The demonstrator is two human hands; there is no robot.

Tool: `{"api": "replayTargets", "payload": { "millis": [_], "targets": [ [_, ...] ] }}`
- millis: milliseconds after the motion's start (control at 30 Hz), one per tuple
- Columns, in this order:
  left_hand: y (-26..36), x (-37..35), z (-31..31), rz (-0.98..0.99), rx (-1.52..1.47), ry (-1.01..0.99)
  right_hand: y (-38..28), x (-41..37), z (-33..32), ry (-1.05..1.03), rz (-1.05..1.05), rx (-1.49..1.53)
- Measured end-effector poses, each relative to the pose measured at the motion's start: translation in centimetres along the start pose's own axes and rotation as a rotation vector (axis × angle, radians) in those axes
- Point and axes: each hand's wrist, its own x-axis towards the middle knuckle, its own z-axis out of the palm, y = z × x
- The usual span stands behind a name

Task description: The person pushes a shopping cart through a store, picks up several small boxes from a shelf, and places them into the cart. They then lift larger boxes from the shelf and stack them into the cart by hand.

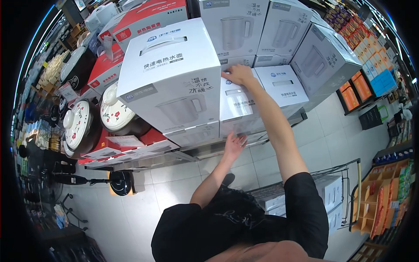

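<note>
A white electric kettle box [235, 94] with a handle slot on top stands in the front row of the display. My right hand [240, 75] reaches over it to its far top edge, the thumb pointing left and the fingers bent over the edge. Low at the front face of this box is my left hand [234, 143], palm up with its fingers stretched and apart. A larger-looking kettle box [170, 83] rises directly to the left, stacked on another box. To the right sits a similar kettle box [283, 85].
More kettle boxes [235, 30] are stacked behind. Lidded flowered pots [78, 124] and red boxes [148, 17] fill the left of the display. A wire cart [355, 192] holding kettle boxes stands at my right side. On the floor to the left is a black floor-cleaning device [121, 182].
</note>
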Motion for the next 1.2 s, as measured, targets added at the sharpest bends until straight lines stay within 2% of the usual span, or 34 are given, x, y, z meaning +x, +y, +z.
{"api": "replayTargets", "payload": {
  "millis": [133,233,333,433,533,633,833,933,1033,1200],
  "targets": [
    [-0.3,0.6,-0.6,0.0,0.007,-0.057,-0.2,-0.2,-1.1,-0.106,0.015,-0.009],
    [-0.5,0.6,-0.7,0.017,0.022,-0.098,-0.2,-0.5,-1.1,-0.069,-0.008,-0.019],
    [-1.1,-0.7,-0.4,0.02,0.004,-0.115,-0.6,-1.4,-1.9,-0.138,0.033,-0.025],
    [-1.6,-1.6,-1.6,0.073,0.032,-0.097,-0.9,-2.6,-1.3,-0.062,0.035,-0.024],
    [-1.4,-2.3,-2.7,0.145,0.042,-0.098,-1.8,-3.6,-2.1,-0.146,0.053,0.017],
    [-1.1,-2.2,-4.1,0.106,0.015,-0.191,-1.7,-4.1,-1.4,-0.056,0.033,0.015],
    [-2.6,-2.5,-4.2,0.111,0.054,-0.299,0.0,-5.4,-0.9,-0.067,0.03,0.007],
    [-3.2,-1.5,-6.6,0.009,-0.084,-0.477,0.5,-6.6,-0.9,-0.058,0.041,0.011],
    [-2.9,-4.8,-3.9,-0.075,-0.203,-0.354,0.6,-7.2,-0.8,-0.097,0.041,0.038],
    [-3.3,-5.0,-4.5,-0.062,-0.088,-0.301,0.4,-8.5,-0.9,-0.071,0.03,0.027]
  ]
}}
